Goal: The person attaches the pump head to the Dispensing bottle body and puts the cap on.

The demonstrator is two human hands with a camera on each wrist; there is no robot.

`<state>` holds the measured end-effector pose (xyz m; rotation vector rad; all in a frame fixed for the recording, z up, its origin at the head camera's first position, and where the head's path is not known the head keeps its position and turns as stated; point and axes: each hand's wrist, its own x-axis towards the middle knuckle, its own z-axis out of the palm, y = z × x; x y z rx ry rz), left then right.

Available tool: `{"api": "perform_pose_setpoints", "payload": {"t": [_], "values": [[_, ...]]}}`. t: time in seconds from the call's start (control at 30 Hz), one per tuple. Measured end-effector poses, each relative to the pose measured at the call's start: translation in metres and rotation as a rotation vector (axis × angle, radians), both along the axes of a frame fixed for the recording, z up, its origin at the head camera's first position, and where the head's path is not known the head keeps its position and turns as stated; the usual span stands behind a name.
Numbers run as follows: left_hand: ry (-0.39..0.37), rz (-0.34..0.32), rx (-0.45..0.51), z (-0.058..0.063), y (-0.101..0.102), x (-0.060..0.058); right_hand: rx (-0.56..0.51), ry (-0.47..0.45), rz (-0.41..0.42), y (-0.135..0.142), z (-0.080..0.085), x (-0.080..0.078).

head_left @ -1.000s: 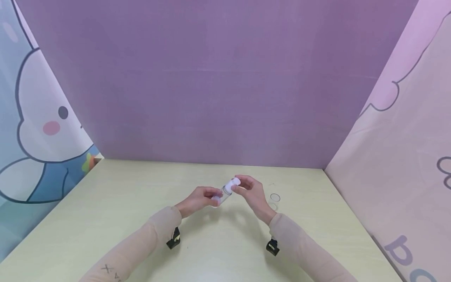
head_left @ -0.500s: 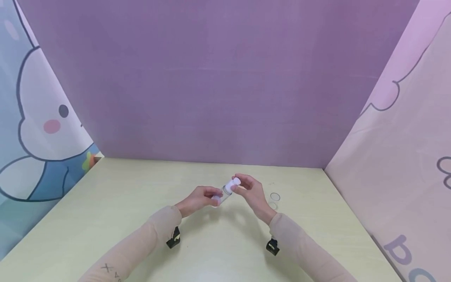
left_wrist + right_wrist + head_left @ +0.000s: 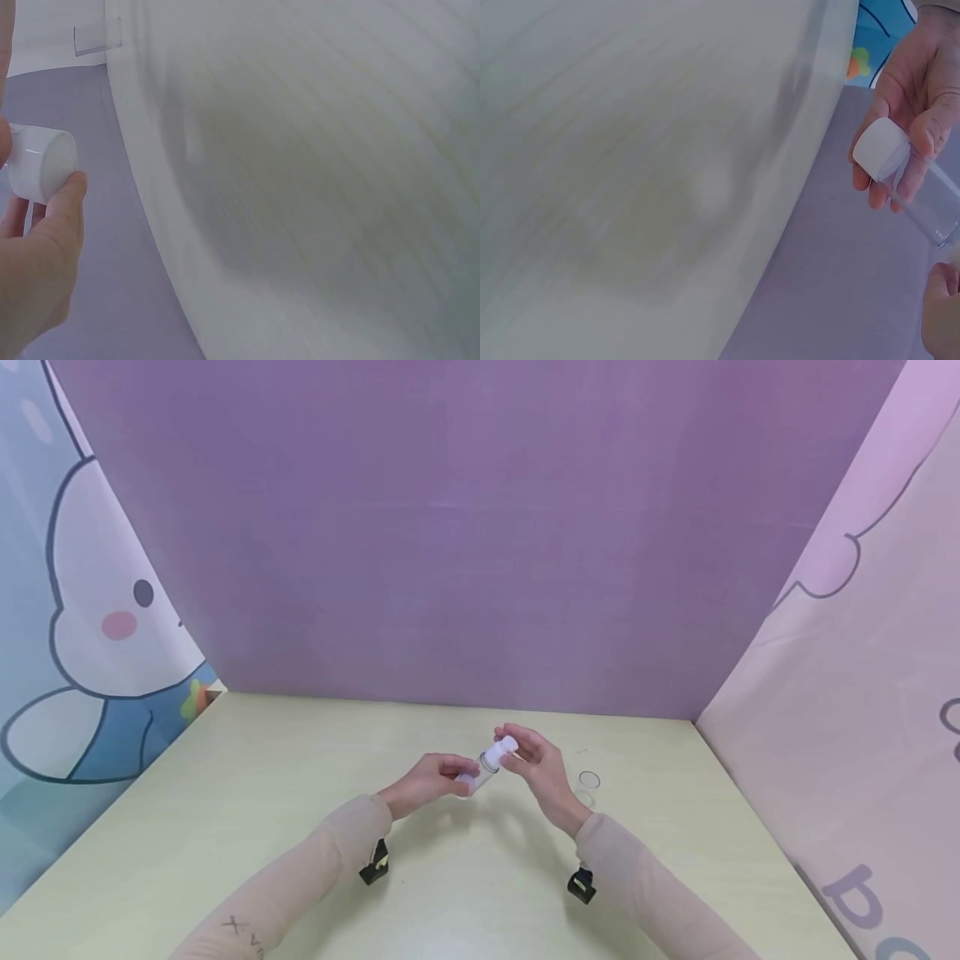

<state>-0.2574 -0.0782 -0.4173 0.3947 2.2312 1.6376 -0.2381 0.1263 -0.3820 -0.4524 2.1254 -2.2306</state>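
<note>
Both hands hold a small clear bottle (image 3: 486,773), slanted above the table with its white top (image 3: 501,751) up and to the right. My left hand (image 3: 427,782) pinches its lower end, where a white base (image 3: 883,148) lies between thumb and fingers in the right wrist view. My right hand (image 3: 542,774) has its thumb at the near side of the white top and its fingers behind it. In the left wrist view, the white base (image 3: 41,161) shows close up between the left fingers. The clear body (image 3: 930,206) looks see-through.
A clear round cap (image 3: 589,781) with a dark-looking rim stands on the pale table (image 3: 300,777), right of the right hand. A purple panel (image 3: 480,568) rises behind the table's back edge, with printed cloths at both sides.
The head view has shifted slightly. The bottle keeps its slant in both hands, and the right fingers sit slightly higher around the white top.
</note>
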Motion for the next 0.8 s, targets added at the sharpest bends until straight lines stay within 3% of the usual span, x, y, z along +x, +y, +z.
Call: {"api": "perform_pose_setpoints", "payload": {"t": [0.37, 0.8], "values": [[-0.007, 0.015, -0.005, 0.0022, 0.0003, 0.0026, 0.021, -0.048, -0.045, -0.0004, -0.003, -0.0006], [-0.005, 0.0, 0.001, 0.0041, -0.001, 0.0012, 0.032, -0.041, -0.087, -0.0011, -0.0027, -0.0008]]}}
